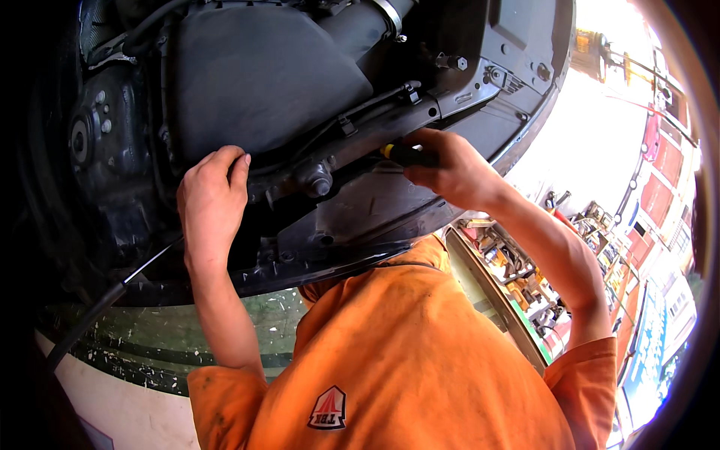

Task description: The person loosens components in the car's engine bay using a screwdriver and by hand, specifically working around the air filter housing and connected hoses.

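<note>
In the engine bay of a car lies a broad black air filter box [262,79]. My left hand [214,199] rests at its near edge, thumb and fingers bent together there; what the fingertips hold is hidden. My right hand [454,169] is closed around a screwdriver [411,155] with a dark handle and a yellow end. That yellow end points left into the gap beside the dark front crossbar [386,127]. No shaft of the screwdriver can be made out. Between my hands, a rounded bolt-like stub [319,182] sticks out of the crossbar.
A black air duct [364,34] with a metal clamp runs behind the box. The bumper [345,266] is against my orange shirt [420,352]. A thin rod [154,261] with a black sleeve slants at the left. Low at right stands a bench [499,300] with tools and parts.
</note>
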A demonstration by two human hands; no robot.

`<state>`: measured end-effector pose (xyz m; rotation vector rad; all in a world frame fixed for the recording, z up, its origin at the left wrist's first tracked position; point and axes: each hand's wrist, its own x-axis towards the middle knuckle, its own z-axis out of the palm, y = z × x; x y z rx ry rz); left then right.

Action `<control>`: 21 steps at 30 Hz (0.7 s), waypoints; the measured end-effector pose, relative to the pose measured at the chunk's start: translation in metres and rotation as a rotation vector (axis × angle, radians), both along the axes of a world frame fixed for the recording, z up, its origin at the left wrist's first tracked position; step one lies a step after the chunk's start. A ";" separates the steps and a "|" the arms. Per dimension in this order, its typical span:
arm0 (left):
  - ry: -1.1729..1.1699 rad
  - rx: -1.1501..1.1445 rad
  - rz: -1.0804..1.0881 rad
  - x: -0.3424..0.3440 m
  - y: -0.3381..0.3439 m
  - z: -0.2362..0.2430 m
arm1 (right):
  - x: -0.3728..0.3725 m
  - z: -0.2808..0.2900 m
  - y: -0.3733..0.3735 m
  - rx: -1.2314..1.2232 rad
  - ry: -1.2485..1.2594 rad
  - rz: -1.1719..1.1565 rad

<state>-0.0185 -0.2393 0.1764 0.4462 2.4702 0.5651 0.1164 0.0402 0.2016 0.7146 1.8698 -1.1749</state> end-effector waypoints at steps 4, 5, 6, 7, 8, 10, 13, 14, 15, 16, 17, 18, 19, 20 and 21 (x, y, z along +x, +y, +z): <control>0.011 0.018 -0.016 -0.001 0.001 0.000 | 0.015 0.004 -0.007 0.478 0.575 0.953; 0.010 0.018 -0.017 0.000 0.001 0.000 | 0.015 0.005 -0.008 0.548 0.637 1.085; 0.012 0.014 -0.017 0.000 0.000 0.000 | 0.015 0.003 -0.007 0.543 0.665 1.077; 0.013 0.011 -0.018 0.000 0.000 0.001 | 0.016 0.000 -0.005 0.540 0.693 1.067; 0.014 0.005 -0.012 0.000 -0.002 0.000 | 0.015 -0.002 -0.003 0.531 0.724 1.063; 0.030 0.034 -0.009 -0.001 -0.003 -0.002 | 0.013 -0.003 -0.007 0.301 0.549 0.565; 0.092 0.106 0.002 0.004 -0.006 -0.002 | -0.005 0.007 -0.012 0.087 0.106 -0.006; 0.122 0.137 -0.006 0.006 -0.004 0.000 | -0.012 0.012 -0.015 0.040 -0.069 -0.178; 0.101 0.195 0.000 0.012 0.001 0.007 | -0.018 0.014 -0.017 0.042 -0.147 -0.243; 0.120 0.291 -0.024 0.019 0.008 0.009 | -0.019 0.012 -0.017 0.070 -0.108 -0.187; 0.107 0.388 -0.056 0.028 0.018 0.013 | -0.017 0.009 -0.016 0.094 -0.074 -0.129; 0.106 0.440 -0.096 0.038 0.030 0.016 | -0.014 0.006 -0.015 0.117 -0.037 -0.069; 0.092 0.478 -0.122 0.049 0.043 0.015 | -0.008 0.006 -0.019 0.286 0.248 0.209; 0.114 0.502 -0.174 0.057 0.057 0.012 | -0.008 0.009 -0.024 0.397 0.222 0.421; 0.134 0.511 -0.210 0.066 0.069 0.004 | -0.002 0.006 -0.025 0.444 0.378 0.564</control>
